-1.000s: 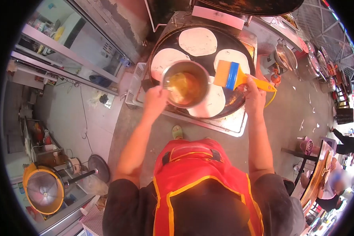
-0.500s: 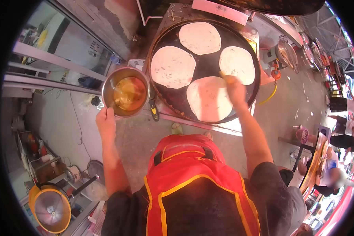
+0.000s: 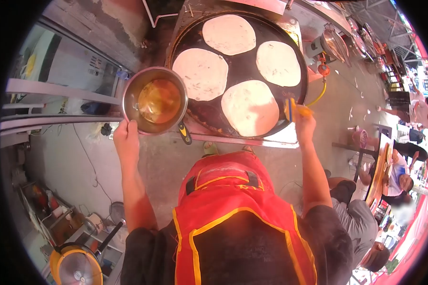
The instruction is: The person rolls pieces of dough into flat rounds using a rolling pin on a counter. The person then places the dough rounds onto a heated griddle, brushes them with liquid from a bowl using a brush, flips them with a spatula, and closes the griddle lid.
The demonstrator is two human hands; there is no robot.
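Note:
My left hand point(image 3: 127, 137) grips the near side of a steel pot point(image 3: 179, 111) that holds yellow oil-like liquid point(image 3: 160, 100). In my right hand point(image 3: 305, 127) is a brush point(image 3: 291, 110) with a yellow handle and a blue band, over the right edge of a round black griddle point(image 3: 242, 71). Several pale flat dough rounds lie on the griddle: a far one point(image 3: 228, 34), a left one point(image 3: 199, 74), a right one point(image 3: 278, 63) and a near one point(image 3: 250, 108). The brush is right of the near round and apart from it.
A black-and-yellow handle point(image 3: 185, 133) sticks out by the pot. A yellow hose point(image 3: 318, 95) runs right of the griddle. At lower left is a yellow-rimmed pan point(image 3: 76, 266). People sit around a wooden table point(image 3: 381, 166) at right.
My right hand has drawn the brush from between the near and right dough rounds out to the griddle's right edge. My left hand still holds the pot. The camera view has shifted slightly.

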